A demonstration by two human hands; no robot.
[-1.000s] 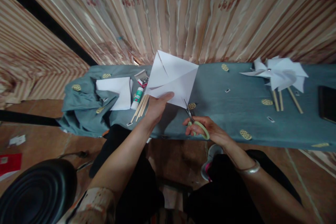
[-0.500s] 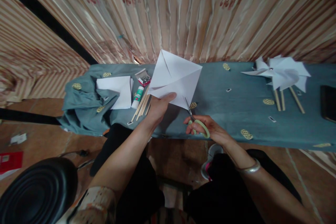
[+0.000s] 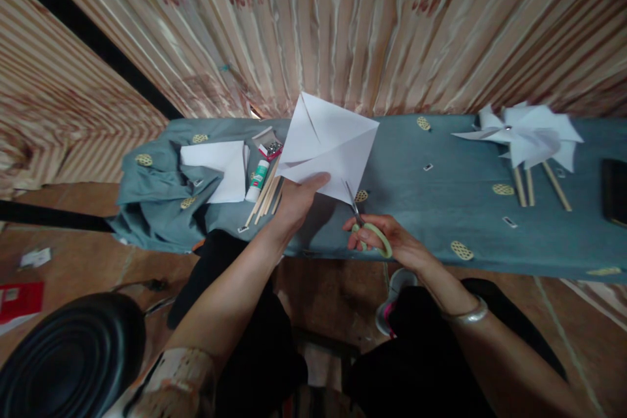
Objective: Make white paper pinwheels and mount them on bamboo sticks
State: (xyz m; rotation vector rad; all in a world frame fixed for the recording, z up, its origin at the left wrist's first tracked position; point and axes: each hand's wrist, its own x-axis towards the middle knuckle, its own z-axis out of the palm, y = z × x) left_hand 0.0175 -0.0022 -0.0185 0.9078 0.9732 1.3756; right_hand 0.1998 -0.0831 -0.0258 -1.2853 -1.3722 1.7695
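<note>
A square sheet of white paper [image 3: 337, 124], with slits running in from its corners, is pinched along its lower left edge by my left hand [image 3: 298, 202]; the thumb lies on top. My right hand [image 3: 379, 233] is closed around the light green handles of a pair of scissors [image 3: 373, 238]. Their blades are at the paper's lower corner, one of them showing above the sheet. Just left of the paper lie several wooden sticks [image 3: 264, 199], a glue stick [image 3: 258, 181] and a small open box of metal pins [image 3: 268, 145].
More white paper [image 3: 228, 170] lies on the left of the teal cloth [image 3: 406, 209]. White paper pinwheels [image 3: 531, 137] on wooden sticks lie at the right, near a dark object [image 3: 614, 191]. A curtain [image 3: 343, 32] hangs behind. A round black stool [image 3: 68, 356] stands lower left.
Almost nothing differs. The paper, both hands and the scissors hold nearly the same positions, with only a very slight shift of the view.
</note>
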